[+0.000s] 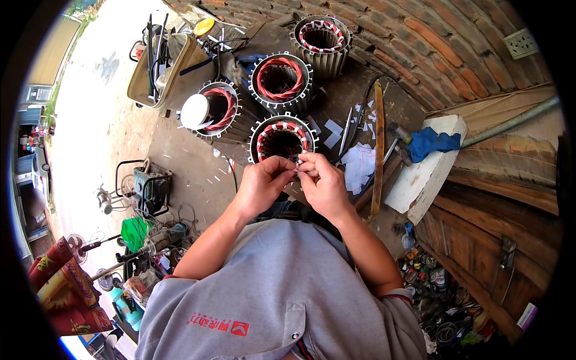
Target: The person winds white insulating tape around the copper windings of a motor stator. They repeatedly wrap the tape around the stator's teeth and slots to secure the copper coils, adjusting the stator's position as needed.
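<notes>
A motor stator with red windings and white bindings stands upright in front of me. At its near rim, my left hand and my right hand meet with thumbs and forefingers pinched together. Something small and pale shows between the fingertips, too small to make out. My hands hide the near part of the rim. Beyond it stand another stator, one further back by the wall, and one to the left with a white round lid or roll on its rim.
White paper sheets and scraps lie right of the stators, beside a long curved wooden strip. A blue cloth drapes a white block. A beige bin of tools stands far left. A black-framed machine sits on the left floor.
</notes>
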Available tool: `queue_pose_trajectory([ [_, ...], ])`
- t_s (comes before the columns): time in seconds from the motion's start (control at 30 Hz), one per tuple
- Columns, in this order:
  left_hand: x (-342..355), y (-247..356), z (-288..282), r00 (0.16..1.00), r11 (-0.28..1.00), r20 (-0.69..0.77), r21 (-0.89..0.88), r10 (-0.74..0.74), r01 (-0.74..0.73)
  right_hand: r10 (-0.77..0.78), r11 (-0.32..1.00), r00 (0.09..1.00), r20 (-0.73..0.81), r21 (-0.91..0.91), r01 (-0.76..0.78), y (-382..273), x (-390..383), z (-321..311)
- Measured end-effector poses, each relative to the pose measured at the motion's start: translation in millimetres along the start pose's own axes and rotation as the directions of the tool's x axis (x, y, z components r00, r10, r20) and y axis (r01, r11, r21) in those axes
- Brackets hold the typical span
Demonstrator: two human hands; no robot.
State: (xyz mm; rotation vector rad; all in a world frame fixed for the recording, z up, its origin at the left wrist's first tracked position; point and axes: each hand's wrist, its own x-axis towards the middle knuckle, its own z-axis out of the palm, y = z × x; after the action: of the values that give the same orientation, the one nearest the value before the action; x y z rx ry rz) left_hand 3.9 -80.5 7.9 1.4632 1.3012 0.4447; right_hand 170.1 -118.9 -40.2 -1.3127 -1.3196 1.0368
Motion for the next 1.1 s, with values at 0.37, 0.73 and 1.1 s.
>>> queue_pose_trajectory([
  [0.37,-4,0,9,0.945,0.867,-0.021,0.407,0.325,-0.289,-0.477,0.839,0.875,-0.084,-0.339,0.425,4,2,5],
  [0.73,2,-1,3,0.993,0.981,-0.042,0.165,0.111,-0.102,-0.35,0.873,0.937,-0.013,-0.368,0.321,4,-8,1],
  [1.1,-18,1,-6,0.953,0.78,-0.033,0.584,0.302,-0.227,-0.29,0.779,0.918,0.271,-0.491,0.391,-27,17,-24],
])
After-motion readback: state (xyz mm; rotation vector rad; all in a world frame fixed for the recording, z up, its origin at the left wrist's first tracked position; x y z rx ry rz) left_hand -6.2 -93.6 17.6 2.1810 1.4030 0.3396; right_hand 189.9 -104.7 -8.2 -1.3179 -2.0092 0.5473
